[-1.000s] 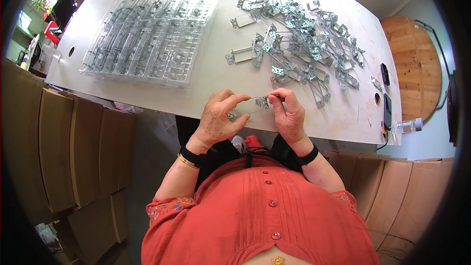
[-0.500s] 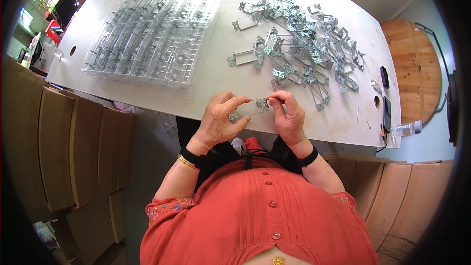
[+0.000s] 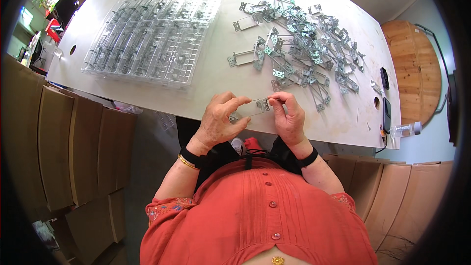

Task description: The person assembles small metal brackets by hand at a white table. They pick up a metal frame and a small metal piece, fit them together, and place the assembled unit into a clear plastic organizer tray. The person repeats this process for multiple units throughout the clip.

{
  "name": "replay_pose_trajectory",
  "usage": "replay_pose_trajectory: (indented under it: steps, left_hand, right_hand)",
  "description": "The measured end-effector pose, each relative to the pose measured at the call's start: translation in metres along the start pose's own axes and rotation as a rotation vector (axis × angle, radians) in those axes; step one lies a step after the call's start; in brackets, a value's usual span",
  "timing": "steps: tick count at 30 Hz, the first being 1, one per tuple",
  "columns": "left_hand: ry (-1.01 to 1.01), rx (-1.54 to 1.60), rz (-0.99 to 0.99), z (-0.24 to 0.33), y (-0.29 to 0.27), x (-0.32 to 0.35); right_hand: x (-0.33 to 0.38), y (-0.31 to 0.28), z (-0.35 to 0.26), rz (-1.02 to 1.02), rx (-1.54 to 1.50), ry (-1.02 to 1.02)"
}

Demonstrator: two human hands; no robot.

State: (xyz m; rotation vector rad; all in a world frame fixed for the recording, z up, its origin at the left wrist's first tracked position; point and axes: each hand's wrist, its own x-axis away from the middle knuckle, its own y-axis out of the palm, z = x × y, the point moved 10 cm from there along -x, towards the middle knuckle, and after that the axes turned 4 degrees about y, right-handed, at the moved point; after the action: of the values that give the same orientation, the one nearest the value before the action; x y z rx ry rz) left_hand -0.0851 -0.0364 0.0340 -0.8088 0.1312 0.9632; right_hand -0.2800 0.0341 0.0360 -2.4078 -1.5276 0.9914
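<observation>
Over the near edge of the white table I hold a small metal bracket assembly [image 3: 263,105], made of perforated plates joined by thin rods. My left hand [image 3: 219,119] grips its left end, with thumb and fingers along the two rods. The thumb and forefinger of my right hand [image 3: 287,117] pinch the plate at its right end. A heap of similar metal assemblies [image 3: 305,39] lies beyond my right hand. Beyond my left hand stands a clear plastic compartment tray [image 3: 192,51], with rows of metal assemblies in many of its compartments.
Two dark devices [image 3: 387,113] lie at the table's right side, near a cable hole [image 3: 377,102]. A clear bottle [image 3: 406,129] lies at the right edge. Cardboard boxes [image 3: 56,142] stack up at the left, and more boxes [image 3: 387,186] stand at the lower right.
</observation>
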Motion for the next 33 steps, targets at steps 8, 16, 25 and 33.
replay_pose_trajectory:
  steps: [8,16,25,33]
  left_hand:
    - [-0.007,0.002,-0.005,0.000,0.001,0.000]
    - [0.030,0.005,0.006,0.002,0.000,0.000]
    - [0.030,-0.006,0.019,0.000,-0.001,0.001]
    - [0.020,0.014,0.010,0.000,0.000,0.000]
  right_hand:
    - [0.001,0.002,0.002,-0.006,-0.009,0.008]
    - [0.001,0.001,0.005,-0.015,-0.021,0.061]
    - [-0.002,0.002,-0.003,-0.003,-0.019,-0.003]
    - [0.000,0.000,-0.006,-0.003,0.031,-0.037]
